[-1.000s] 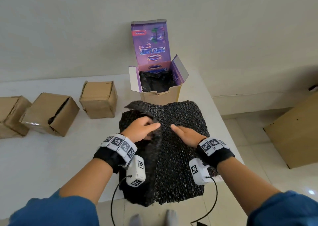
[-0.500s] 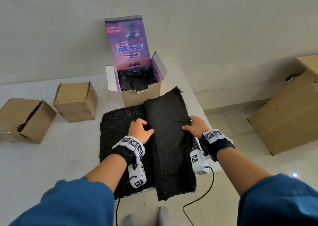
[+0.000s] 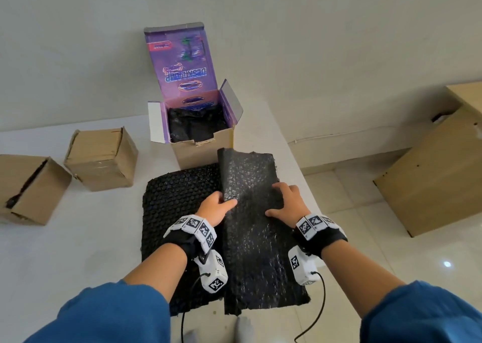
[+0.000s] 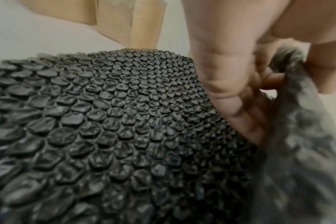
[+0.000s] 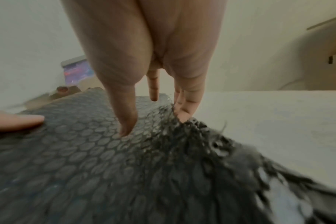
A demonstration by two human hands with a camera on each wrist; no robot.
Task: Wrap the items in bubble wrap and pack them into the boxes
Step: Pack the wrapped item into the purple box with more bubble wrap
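Two layers of black bubble wrap lie on the white table (image 3: 78,238). The lower sheet (image 3: 177,207) is flat, bubbles up. A narrower upper sheet (image 3: 250,238) lies over its right half, smoother side up. My left hand (image 3: 221,204) pinches the upper sheet's left edge, thumb on top and fingers (image 4: 230,91) curled beneath. My right hand (image 3: 283,203) holds its right edge, thumb (image 5: 125,121) pressing on top and fingertips (image 5: 182,112) tucked at the edge. Whatever is under the upper sheet is hidden. Behind it an open purple box (image 3: 229,107) holds black wrap (image 3: 195,126).
Two brown cardboard boxes (image 3: 101,157) (image 3: 28,188) stand on the table's left. The table's right edge (image 3: 300,175) runs just beside my right hand. A large cardboard box (image 3: 438,175) sits on the tiled floor to the right. A wall is behind.
A second ago both hands met at the wrap's middle. The upper sheet has since been spread rightwards, smoother side up, and my right hand has moved to its right edge.
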